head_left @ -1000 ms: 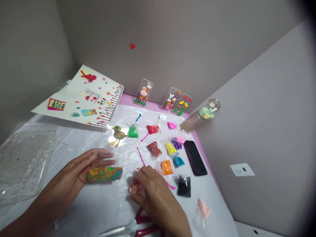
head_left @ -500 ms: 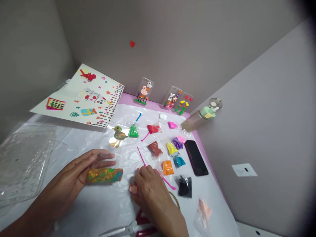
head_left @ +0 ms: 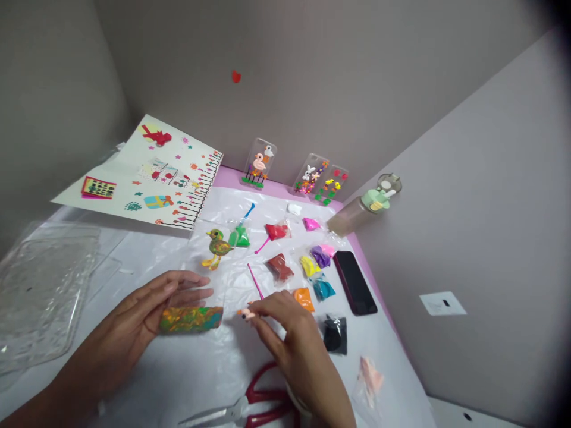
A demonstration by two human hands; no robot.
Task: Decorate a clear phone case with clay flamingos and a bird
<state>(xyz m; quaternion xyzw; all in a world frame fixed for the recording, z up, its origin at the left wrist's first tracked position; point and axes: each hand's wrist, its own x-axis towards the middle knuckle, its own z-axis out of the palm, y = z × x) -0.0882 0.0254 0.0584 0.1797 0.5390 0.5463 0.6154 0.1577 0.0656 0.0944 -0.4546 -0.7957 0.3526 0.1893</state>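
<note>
My left hand [head_left: 151, 303] is curled about a marbled green, orange and blue clay roll [head_left: 191, 319]; its fingers extend above the roll and the thumb is mostly hidden. My right hand [head_left: 289, 333] pinches a small pale pink clay duck [head_left: 246, 315] with a dark eye and an orange beak, just right of the roll. Part of the duck is hidden by my fingers. Beyond my hands lies a flat marbled clay bird [head_left: 218, 245] on clear plastic. Scissors [head_left: 254, 404] with red handles lie below my right hand.
Bags of coloured clay, such as brown [head_left: 280, 268] and black [head_left: 335, 334], are spread to the right. A phone [head_left: 355, 282] and a bottle [head_left: 357, 215] sit near the edge. Decorated phone cases [head_left: 259, 163] lean on the wall. A decorated sheet [head_left: 125, 160] and clear trays [head_left: 44, 291] occupy the left.
My right hand has turned and lifted slightly, bringing the pink duck's head into view between its fingertips. More of the scissors' red handles shows. My left hand stays with the roll.
</note>
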